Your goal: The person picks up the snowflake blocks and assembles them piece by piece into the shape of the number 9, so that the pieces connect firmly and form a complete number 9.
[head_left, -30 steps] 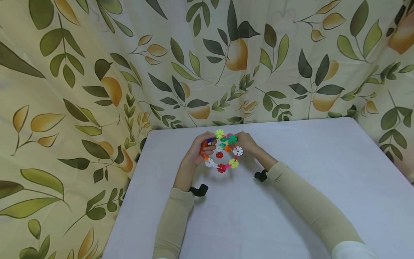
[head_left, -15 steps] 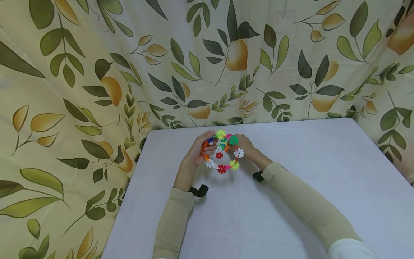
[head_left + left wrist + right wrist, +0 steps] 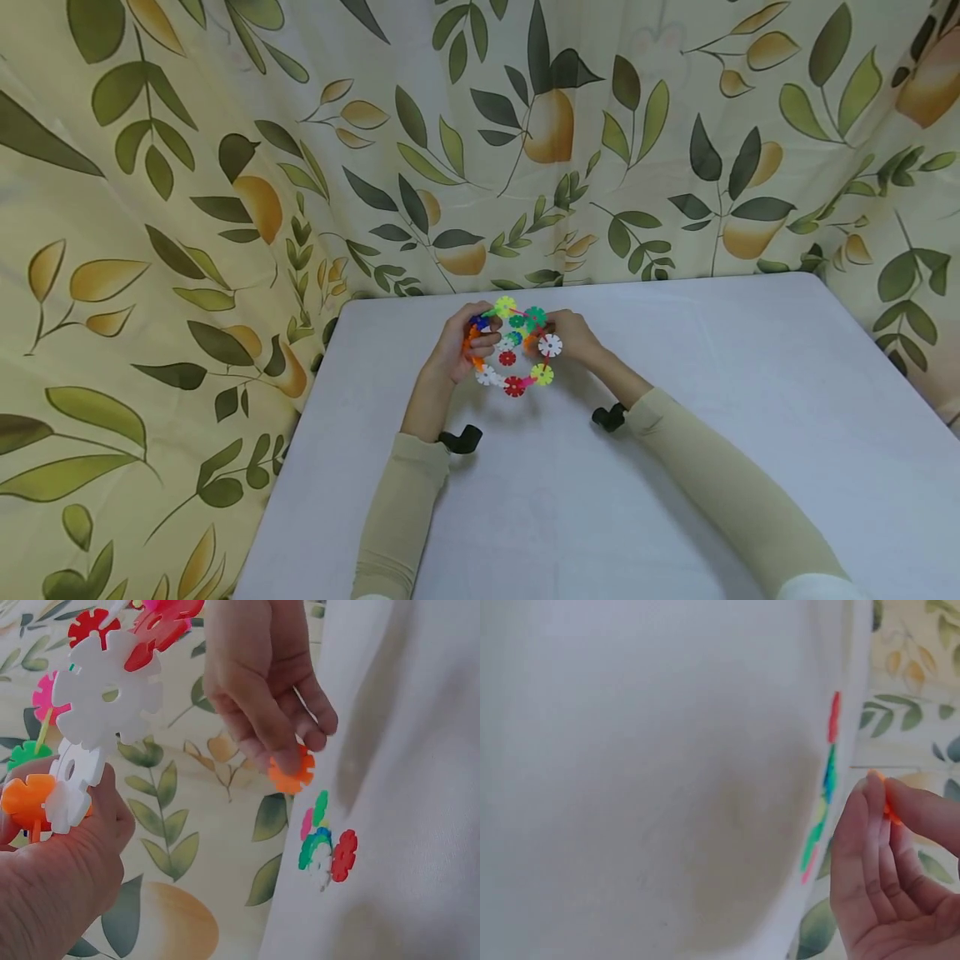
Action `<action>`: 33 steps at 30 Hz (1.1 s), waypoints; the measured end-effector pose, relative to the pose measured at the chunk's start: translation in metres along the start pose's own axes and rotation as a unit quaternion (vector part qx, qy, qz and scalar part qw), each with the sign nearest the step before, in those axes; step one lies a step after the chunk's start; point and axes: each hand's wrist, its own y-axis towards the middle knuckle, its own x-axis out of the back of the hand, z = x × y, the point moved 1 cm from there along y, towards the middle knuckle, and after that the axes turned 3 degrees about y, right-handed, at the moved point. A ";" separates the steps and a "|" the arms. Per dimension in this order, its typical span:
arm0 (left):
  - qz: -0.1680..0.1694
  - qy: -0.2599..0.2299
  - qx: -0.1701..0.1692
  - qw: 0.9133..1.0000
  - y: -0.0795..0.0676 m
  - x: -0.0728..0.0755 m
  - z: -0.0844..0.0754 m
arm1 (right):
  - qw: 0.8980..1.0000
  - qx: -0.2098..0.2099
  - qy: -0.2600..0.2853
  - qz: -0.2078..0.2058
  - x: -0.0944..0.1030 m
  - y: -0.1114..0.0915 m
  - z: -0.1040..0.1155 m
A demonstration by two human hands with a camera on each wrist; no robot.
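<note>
A ring of notched, flower-shaped plastic discs, linked together in many colours, is raised above the table. My left hand grips its left side, with orange and white discs at the fingers in the left wrist view. Behind the ring's right side, my right hand pinches a single orange disc between thumb and fingertips. That disc is apart from the ring in the left wrist view. Loose discs, red, white, green, blue and pink, lie close together on the table beyond, partly seen through the ring.
A white-covered table spreads under both arms, its far edge just past the hands. Behind and to the left hangs a leaf-and-fruit patterned curtain. Black wrist-worn pieces stick out below each wrist.
The ring dips slightly, then rises a little in my left hand. My right hand and forearm shift a little left, then back right. The orange disc stays pinched.
</note>
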 end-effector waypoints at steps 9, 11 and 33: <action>-0.014 -0.013 -0.020 1.000 0.000 0.002 -0.004 | 0.992 -0.029 0.121 -0.004 0.009 -0.027 0.011; -0.023 -0.016 -0.022 0.999 0.000 0.003 -0.005 | 0.988 -0.038 0.148 -0.001 0.010 -0.031 0.013; -0.091 -0.110 -0.022 0.989 -0.002 0.008 -0.010 | 0.962 0.106 0.235 -0.089 0.023 -0.094 0.024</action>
